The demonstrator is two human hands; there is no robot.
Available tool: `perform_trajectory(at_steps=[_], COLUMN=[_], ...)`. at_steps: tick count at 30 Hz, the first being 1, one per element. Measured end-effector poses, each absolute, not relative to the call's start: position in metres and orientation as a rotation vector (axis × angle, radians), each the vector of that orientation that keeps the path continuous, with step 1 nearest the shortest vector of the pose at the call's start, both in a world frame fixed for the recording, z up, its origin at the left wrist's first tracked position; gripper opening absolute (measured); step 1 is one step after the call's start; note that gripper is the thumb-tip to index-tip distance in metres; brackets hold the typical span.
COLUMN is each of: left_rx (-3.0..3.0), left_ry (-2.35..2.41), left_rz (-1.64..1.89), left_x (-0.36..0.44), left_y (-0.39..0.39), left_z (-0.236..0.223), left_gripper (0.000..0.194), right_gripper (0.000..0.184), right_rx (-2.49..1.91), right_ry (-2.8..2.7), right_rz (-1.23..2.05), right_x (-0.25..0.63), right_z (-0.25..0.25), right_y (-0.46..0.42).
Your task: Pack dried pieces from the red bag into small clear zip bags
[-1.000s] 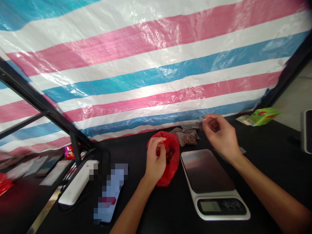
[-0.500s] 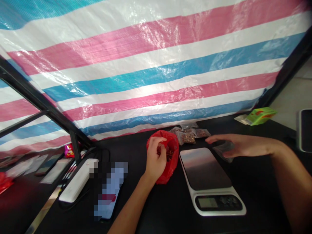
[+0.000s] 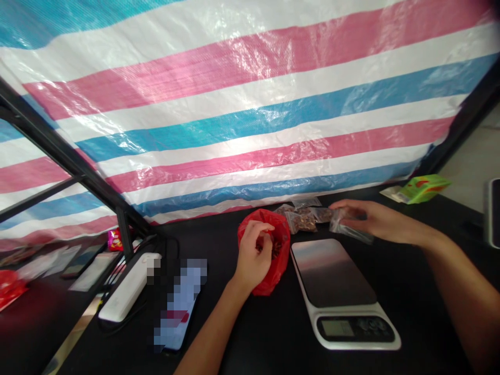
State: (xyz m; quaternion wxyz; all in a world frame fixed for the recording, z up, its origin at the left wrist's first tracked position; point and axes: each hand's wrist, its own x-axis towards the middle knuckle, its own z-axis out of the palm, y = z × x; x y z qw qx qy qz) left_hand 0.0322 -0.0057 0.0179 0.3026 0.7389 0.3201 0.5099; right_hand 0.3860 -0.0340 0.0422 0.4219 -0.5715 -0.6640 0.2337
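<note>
Red plastic bag (image 3: 273,276) on a black table (image 3: 429,297), mouth open, holding dark brown pieces (image 3: 276,248). Left hand (image 3: 252,254) dips bunched fingers into the bag; any grip on the pieces cannot be told. Right hand (image 3: 377,221) pinches a clear plastic pouch (image 3: 347,227) beyond a white kitchen scale (image 3: 332,273). Small filled pouches (image 3: 300,222) lie nearby.

This looks like a makeshift packing station rather than a kitchen or office. A pink, blue and white striped tarpaulin (image 3: 250,130) hangs on a black metal frame (image 3: 66,166) ahead of the hands, behind a black tabletop (image 3: 242,333). A digital scale (image 3: 332,276) sits just beyond and between the left hand (image 3: 252,255) and right hand (image 3: 375,221), near small clear plastic bags (image 3: 302,221).
</note>
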Motion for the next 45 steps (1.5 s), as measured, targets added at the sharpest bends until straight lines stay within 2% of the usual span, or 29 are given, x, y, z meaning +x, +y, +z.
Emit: perform_trajectory(at_steps=[2, 5, 11, 15, 20, 27, 30, 37, 40, 45], left_rx=[1.942, 1.903, 1.757, 1.985, 2.437, 2.526, 2.526, 2.483, 2.443, 2.269], left_ry=[0.836, 0.808, 0.719, 0.719, 0.841, 0.976, 0.954, 0.988, 0.955, 0.862], left_rz=[1.308, 1.265, 1.229, 1.184, 1.295, 1.085, 1.109, 1.188, 1.169, 1.246], left_x=[0.034, 0.036, 0.033, 0.033, 0.036, 0.038, 0.040, 0.043, 0.041, 0.040], left_y=[-0.009, -0.013, -0.014, -0.019, -0.025, -0.024, -0.026, -0.032, -0.031, -0.028], left_z=[0.020, 0.024, 0.027, 0.025, 0.018, 0.007, 0.007, 0.010, 0.008, 0.007], left_gripper=[0.016, 0.014, 0.026, 0.037, 0.051, 0.078, 0.084, 0.079, 0.076, 0.053], right_gripper=[0.056, 0.058, 0.035, 0.020, 0.016, 0.005, 0.015, 0.055, 0.061, 0.056], right_rx=[-1.418, -1.301, -1.062, -1.040, -1.053, -1.020, -0.983, -1.019, -1.021, -0.992], right_ry=[-1.682, -1.505, -1.441, -1.659, -1.839, -1.950, -2.011, -2.204, -2.253, -2.302], right_rz=[0.687, 0.616, 0.772, 0.770, 0.678, 0.549, 0.518, 0.304, 0.215, 0.201], right_x=[0.374, 0.349, 0.286, 0.260, 0.253, 0.253, 0.253, 0.258, 0.258, 0.255], right_z=[0.048, 0.054, 0.048, 0.038, 0.035, 0.045, 0.044, 0.034, 0.038, 0.052], right_y=[-0.030, -0.026, -0.035, -0.043, -0.048, -0.050, -0.053, -0.060, -0.063, -0.063])
